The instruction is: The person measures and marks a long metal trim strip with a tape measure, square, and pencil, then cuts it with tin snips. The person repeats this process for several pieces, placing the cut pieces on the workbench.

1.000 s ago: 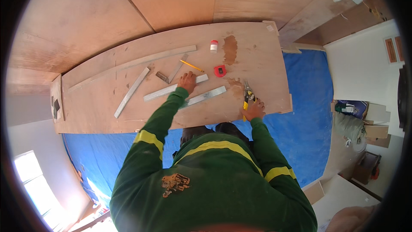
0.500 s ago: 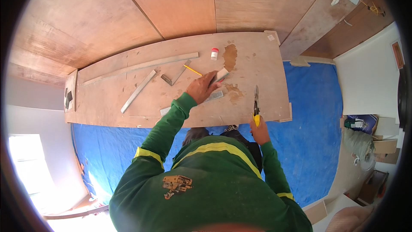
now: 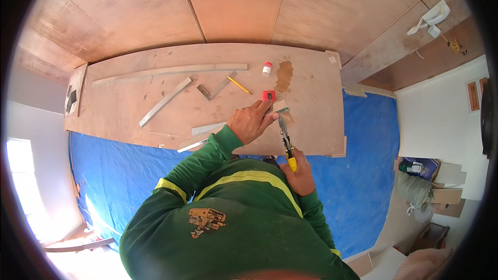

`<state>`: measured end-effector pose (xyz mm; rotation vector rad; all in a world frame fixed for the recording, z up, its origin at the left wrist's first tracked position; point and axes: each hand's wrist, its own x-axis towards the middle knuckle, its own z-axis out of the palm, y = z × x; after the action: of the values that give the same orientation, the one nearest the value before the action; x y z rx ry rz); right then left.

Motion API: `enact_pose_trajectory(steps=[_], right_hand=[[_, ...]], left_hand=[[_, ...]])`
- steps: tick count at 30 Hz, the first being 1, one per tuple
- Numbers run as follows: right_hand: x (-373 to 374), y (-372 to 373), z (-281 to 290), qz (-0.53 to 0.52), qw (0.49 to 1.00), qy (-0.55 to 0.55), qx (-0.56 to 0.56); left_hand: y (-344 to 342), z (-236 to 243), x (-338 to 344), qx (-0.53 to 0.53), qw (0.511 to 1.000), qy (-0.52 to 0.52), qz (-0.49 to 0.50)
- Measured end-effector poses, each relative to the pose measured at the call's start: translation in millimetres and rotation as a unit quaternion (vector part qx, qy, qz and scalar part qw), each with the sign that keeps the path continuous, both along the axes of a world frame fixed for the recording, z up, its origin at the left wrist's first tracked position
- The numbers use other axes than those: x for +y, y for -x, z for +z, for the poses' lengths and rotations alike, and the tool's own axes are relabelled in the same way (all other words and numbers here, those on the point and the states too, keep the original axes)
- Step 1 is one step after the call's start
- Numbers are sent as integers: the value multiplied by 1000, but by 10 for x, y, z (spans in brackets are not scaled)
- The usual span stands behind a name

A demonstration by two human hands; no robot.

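My left hand (image 3: 249,124) is closed over a pale metal strip (image 3: 280,107), whose end juts out past the fingers to the right. The strip's other end appears beyond my left wrist, at the table's near edge. In my right hand (image 3: 300,173) are tin snips (image 3: 291,162) with yellow grips, pointing away from me. Their blades are right by the strip's projecting end; whether they touch it I cannot tell. A red tape measure (image 3: 268,96) lies just beyond my left fingertips.
On the wooden table (image 3: 129,98) lie a long strip (image 3: 171,73), a shorter one (image 3: 166,101), a try square (image 3: 220,87), a yellow pencil (image 3: 239,85) and a small white jar with a red lid (image 3: 267,69). Blue sheeting (image 3: 363,161) covers the floor.
My left hand has come nearer to me with the strip, uncovering the red tape measure. My right hand has brought the snips leftward to the strip's end.
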<state>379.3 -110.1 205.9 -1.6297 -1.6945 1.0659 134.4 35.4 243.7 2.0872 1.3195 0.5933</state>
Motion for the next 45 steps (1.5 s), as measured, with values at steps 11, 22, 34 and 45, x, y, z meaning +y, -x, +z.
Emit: enact_pose_trajectory(steps=[11,22,34,45], right_hand=[[162,374,5,-20,997,-70,-32],[234,568,-234,-72,995,-40,-47],[278,495,-932,-133,988,14,72],[332,552,-497,-170,985,-20,6]], left_hand=[[314,209,124,33,999,-19,-16],[382,89,310,22,998,1,-51],[208,-375,470,64,994,0,-91],[237,-504,516,80,996,34,-33]])
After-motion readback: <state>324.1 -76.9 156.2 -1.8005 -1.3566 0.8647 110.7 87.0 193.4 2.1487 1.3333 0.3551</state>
